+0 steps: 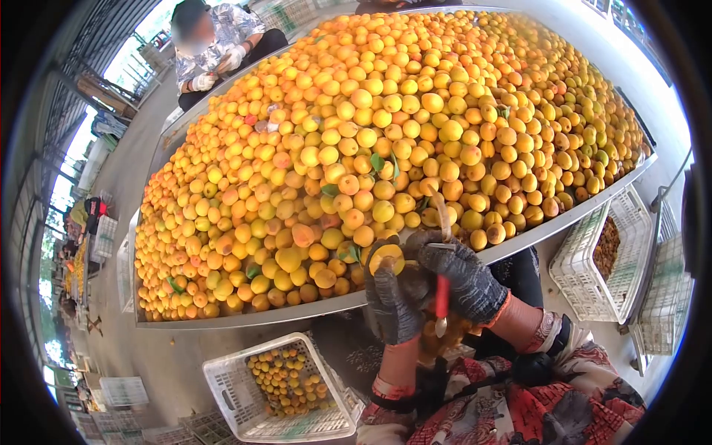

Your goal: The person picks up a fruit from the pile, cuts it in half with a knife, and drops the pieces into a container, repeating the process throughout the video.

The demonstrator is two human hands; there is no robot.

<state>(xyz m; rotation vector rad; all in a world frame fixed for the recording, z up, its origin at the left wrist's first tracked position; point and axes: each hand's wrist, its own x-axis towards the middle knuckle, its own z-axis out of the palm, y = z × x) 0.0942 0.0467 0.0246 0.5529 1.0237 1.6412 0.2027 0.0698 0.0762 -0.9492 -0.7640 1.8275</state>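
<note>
Left hand (pixel 391 308), in a dark glove: fingers curled closed around one yellow-orange fruit (pixel 387 258); the fruit sits at the near rim of the heap, just beside the right hand (pixel 463 278); right fingers, gloved too, bent closed on a red-handled knife (pixel 442 297), its curved blade pointing up and away over the heap. Risks, as judged: the blade is near the left fingers, so a slip on juice or smooth skin could nick glove or fingertip; gripping too hard could bruise the fruit; a knock against the heap (pixel 297 170) could send pieces over the low rim (it is piled well above the edge in the middle). Surface: wide metal-rimmed table (pixel 222 323), fruit mixed with a few green leaves; below it, a white crate (pixel 222 397) part filled with fruit; at the right, another crate (pixel 582 289) with darker contents; room: open-sided shed, grey floor (pixel 163 371), crates about; across the table's far left corner, a person (pixel 222 37) in pale gloves.
</note>
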